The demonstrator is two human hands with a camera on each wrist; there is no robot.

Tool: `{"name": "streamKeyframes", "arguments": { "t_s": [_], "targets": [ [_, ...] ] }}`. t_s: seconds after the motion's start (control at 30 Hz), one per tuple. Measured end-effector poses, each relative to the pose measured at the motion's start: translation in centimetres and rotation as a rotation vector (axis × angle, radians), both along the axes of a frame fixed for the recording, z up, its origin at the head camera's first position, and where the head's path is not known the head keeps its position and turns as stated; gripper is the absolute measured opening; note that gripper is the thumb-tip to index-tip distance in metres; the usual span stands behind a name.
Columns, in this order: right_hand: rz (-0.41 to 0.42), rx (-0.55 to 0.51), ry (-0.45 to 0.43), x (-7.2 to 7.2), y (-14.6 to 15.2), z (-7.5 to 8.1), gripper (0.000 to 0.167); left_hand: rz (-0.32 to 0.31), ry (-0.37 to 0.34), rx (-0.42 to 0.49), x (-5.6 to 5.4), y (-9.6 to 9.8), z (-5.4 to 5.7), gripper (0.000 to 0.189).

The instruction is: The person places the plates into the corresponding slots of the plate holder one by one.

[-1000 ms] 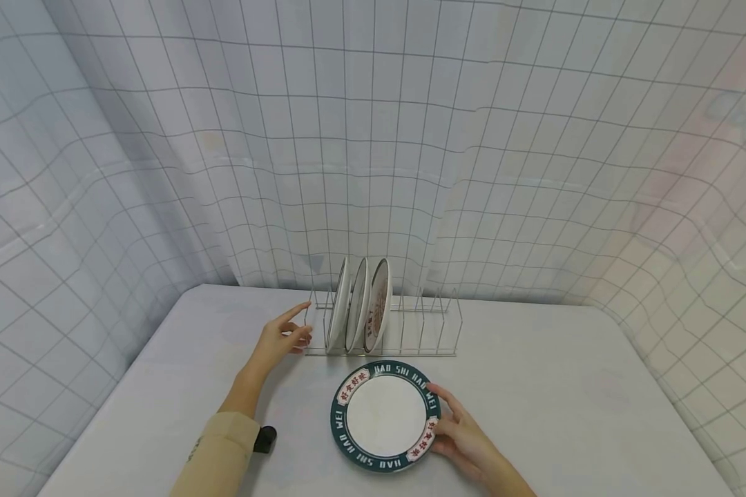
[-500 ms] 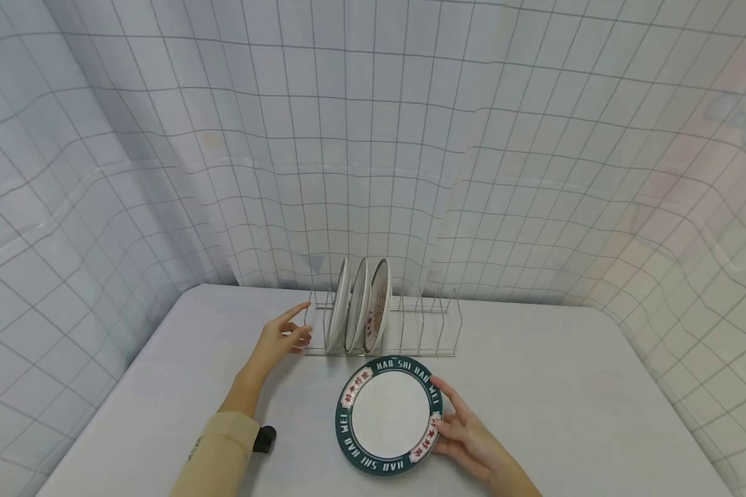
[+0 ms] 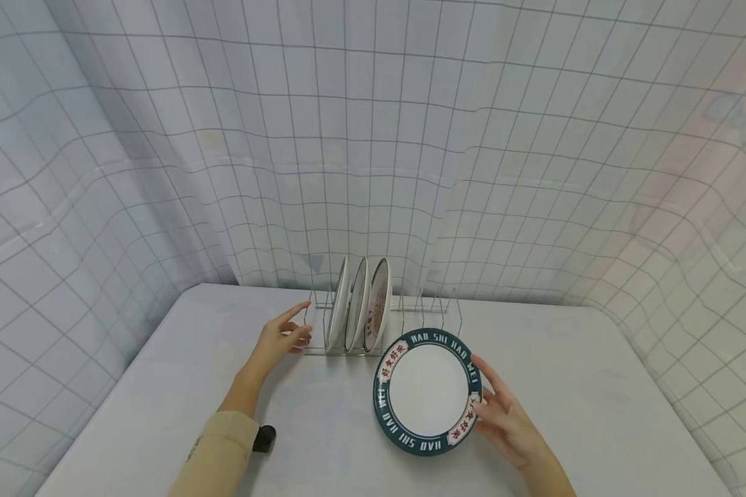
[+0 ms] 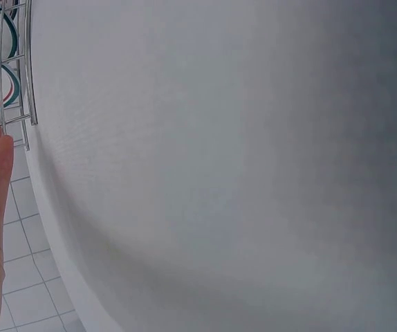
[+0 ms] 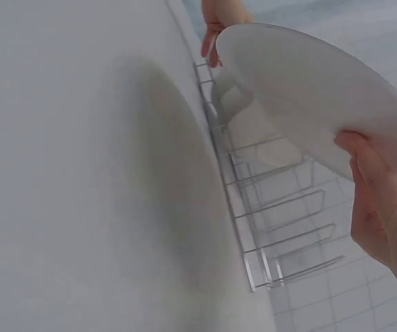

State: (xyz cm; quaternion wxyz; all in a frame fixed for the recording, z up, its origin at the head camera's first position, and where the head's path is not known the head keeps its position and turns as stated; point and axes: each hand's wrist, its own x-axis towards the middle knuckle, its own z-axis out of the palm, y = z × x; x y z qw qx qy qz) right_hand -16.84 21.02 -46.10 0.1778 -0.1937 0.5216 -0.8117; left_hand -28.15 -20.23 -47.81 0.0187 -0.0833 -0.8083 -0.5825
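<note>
My right hand (image 3: 503,417) pinches the right rim of a white plate (image 3: 427,390) with a dark green patterned border. In the right wrist view the underside of this plate (image 5: 309,83) shows, lifted off the table and throwing a shadow. A wire dish rack (image 3: 343,355) stands at the back of the table, and the plate overlaps its front right part in the head view. My left hand (image 3: 280,337) touches the rack's left end, index finger stretched out. Straight fingers (image 4: 2,162) meet the end wires in the left wrist view.
Three plates stand on edge in the rack's left half, the rightmost plate (image 3: 379,304) bearing a reddish-brown face. A small black object (image 3: 264,438) lies beside the left sleeve (image 3: 220,449). White curtains with a grid pattern (image 3: 373,138) surround the white table (image 3: 566,386).
My right hand has raised the green-rimmed plate and carried it to the right and toward the rack. The left hand and the rack have stayed in place.
</note>
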Motion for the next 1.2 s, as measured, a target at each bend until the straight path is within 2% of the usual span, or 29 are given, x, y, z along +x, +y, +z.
{"name": "streamKeyframes", "arguments": {
  "t_s": [0.13, 0.2, 0.33, 0.47, 0.63, 0.93, 1.2],
  "targets": [
    [0.025, -0.107, 0.101, -0.4, 1.3, 1.4, 0.068, 0.0, 0.01, -0.006, -0.1, 0.0, 0.0, 0.054],
    [0.005, -0.152, 0.141, -0.7, 1.5, 2.1, 0.068, 0.002, 0.018, -0.008, 0.0, 0.1, 0.0, 0.053],
    [-0.103, -0.17, 0.196, -1.4, 1.2, 3.6, 0.068, 0.005, 0.032, -0.009, 0.0, 0.0, 0.1, 0.053],
    [-0.236, -0.129, 0.209, -2.4, 0.1, 4.8, 0.069, 0.005, 0.039, -0.009, 0.0, 0.0, 0.1, 0.053],
    [-0.348, -0.068, 0.208, -4.0, -1.7, 5.7, 0.07, 0.002, 0.035, -0.004, 0.1, 0.0, 0.1, 0.053],
    [-0.422, 0.029, 0.259, -6.7, -5.1, 6.0, 0.07, -0.006, 0.019, 0.004, -0.1, 0.0, 0.0, 0.055],
    [-0.491, 0.157, 0.279, -8.0, -7.3, 5.4, 0.07, -0.007, 0.017, 0.004, -0.2, -0.1, -0.1, 0.054]
  ]
}}
